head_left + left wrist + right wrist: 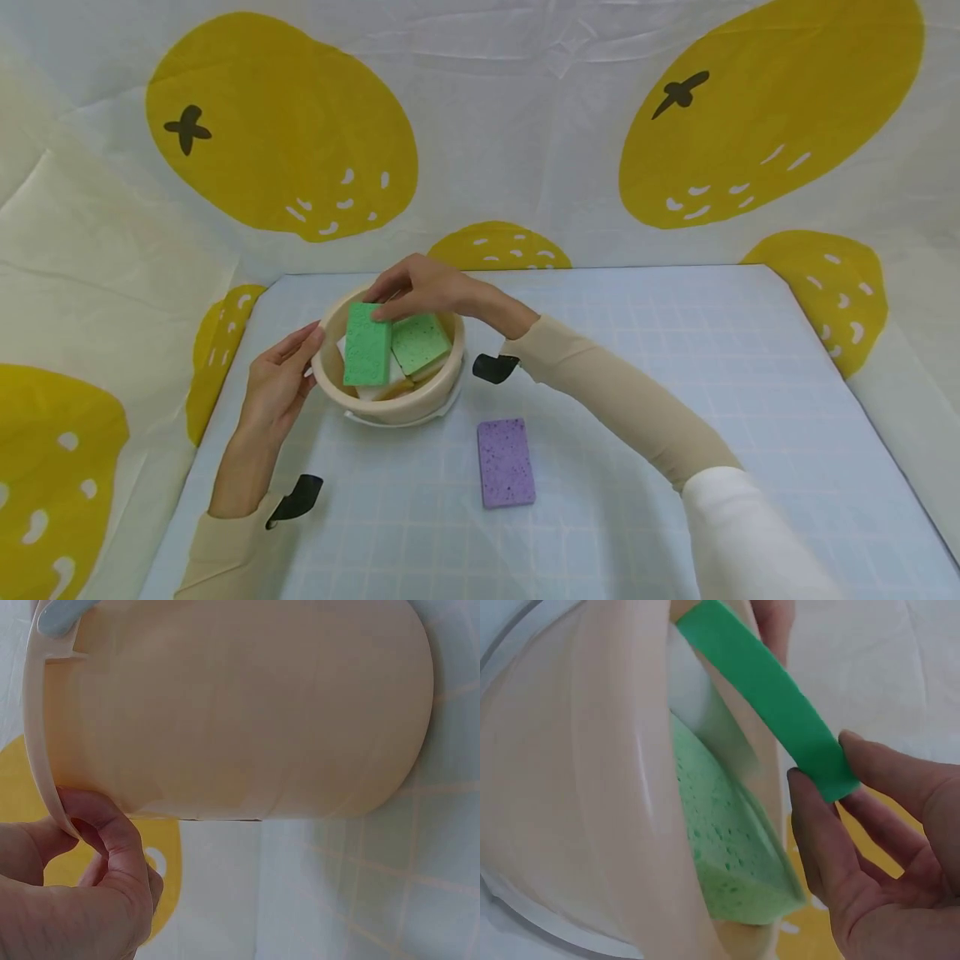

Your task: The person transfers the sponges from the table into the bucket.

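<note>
A cream bucket (397,408) stands upright on the table at centre left. My left hand (279,385) pinches its rim on the left side; the left wrist view shows thumb and finger on the bucket's lip (37,742). Over the bucket's mouth, my right hand (427,287) holds a bright green sponge (366,350) by its far end. In the right wrist view, thumb and fingers pinch one end of this slightly bent sponge (772,690). Below it in the bucket lie a light green speckled sponge (422,340) and a white piece (382,385), partly hidden.
A purple sponge (507,463) lies flat on the pale blue gridded table (637,533), right of and nearer than the bucket. The bucket's white handle (408,423) hangs down at its front. A white cloth with yellow fruit prints (517,125) rises behind and at both sides.
</note>
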Demonstrator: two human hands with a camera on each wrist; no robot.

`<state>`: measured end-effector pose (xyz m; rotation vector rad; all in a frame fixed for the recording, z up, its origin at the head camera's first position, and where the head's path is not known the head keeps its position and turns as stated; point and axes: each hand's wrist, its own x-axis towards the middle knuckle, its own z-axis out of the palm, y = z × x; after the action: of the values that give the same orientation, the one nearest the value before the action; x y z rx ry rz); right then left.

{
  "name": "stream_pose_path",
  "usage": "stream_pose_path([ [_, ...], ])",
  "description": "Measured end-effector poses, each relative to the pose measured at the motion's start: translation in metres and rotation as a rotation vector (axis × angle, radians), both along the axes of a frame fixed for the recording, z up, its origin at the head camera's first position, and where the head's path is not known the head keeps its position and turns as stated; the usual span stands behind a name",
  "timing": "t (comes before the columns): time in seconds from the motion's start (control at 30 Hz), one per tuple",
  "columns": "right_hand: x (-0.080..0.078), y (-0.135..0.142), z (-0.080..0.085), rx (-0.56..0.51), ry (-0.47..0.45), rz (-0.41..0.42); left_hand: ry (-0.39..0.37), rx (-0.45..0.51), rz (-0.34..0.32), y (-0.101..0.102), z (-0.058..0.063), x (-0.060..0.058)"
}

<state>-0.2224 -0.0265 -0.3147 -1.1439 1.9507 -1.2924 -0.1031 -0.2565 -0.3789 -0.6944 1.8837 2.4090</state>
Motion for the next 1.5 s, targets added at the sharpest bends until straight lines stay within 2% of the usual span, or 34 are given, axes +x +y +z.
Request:
stream_pose_path([
  [0.27,0.004,-0.019,-0.009,0.041,0.225,-0.059,0.001,-0.001,-0.001,0.000,-0.002,-0.001],
  [0.43,0.008,-0.020,-0.011,0.057,0.272,-0.124,-0.014,-0.010,0.003,0.001,-0.002,-0.002],
  [0.67,0.013,-0.005,-0.011,-0.017,0.270,-0.181,-0.002,0.016,0.008,0.001,-0.001,-0.002],
  [0.83,0.015,0.010,-0.016,-0.021,0.259,-0.216,-0.012,0.004,0.014,0.001,-0.002,-0.002],
  [1.3,0.024,0.048,-0.023,-0.072,0.159,-0.319,-0.030,0.012,0.025,0.001,-0.001,0.000],
  [1.5,0.028,0.066,-0.027,-0.078,0.157,-0.381,-0.032,0.006,0.024,0.001,-0.001,0.000],
])
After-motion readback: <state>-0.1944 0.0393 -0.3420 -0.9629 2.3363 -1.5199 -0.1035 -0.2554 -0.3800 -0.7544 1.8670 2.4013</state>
